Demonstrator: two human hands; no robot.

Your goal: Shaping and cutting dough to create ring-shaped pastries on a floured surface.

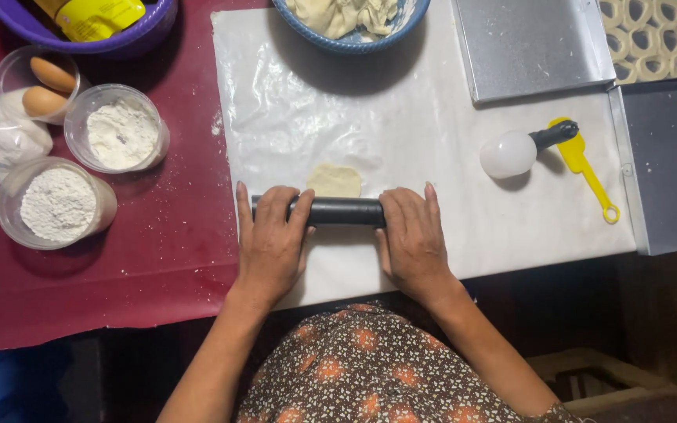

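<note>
We are pressing both flat palms, left hand (270, 235) and right hand (410, 233), on the roller (342, 211); uneven pressure could tear the dough (334, 181).

The person wears a dark brown garment (370, 368) printed all over with small pale dots and larger orange-red flower shapes. The cloth covers the torso at the bottom of the view and reaches out toward the right elbow, where a bit of the same print shows at the lower edge. Both forearms are bare from the elbow down, with no sleeves over them. The left hand (270, 243) and the right hand (413, 239) carry no rings, bands, watch or gloves. The fingernails are short and unpainted.
</note>
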